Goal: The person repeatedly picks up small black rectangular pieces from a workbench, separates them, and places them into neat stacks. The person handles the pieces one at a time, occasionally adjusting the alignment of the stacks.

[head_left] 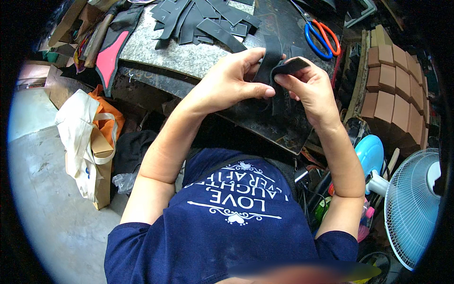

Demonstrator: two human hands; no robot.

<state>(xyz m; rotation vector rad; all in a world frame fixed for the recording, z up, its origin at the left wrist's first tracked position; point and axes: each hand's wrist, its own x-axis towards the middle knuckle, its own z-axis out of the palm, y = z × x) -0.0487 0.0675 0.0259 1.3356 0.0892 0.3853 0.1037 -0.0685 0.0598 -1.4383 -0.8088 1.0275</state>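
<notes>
Over the near edge of the dark worktable, both my hands hold a black strip (271, 57) of leather-like material. My left hand (231, 80) grips its left side, with the thumb stretched toward the middle and the other fingers partly hidden behind it. Pinched between the thumb and fingers of my right hand (309, 87) is a part of the strip that curls over. Whether this is one strip or two pieces together I cannot tell. Beyond my left hand lies a loose pile of flat black strips (177, 20), several with pale marks.
Scissors (308, 37) with blue and red handles lie at the table's far right. Brown blocks or boxes (385, 111) are stacked at right, above a fan (411, 203). A white cloth bag (78, 137) stands at left. A pink-and-black piece (111, 57) hangs off the table's left edge.
</notes>
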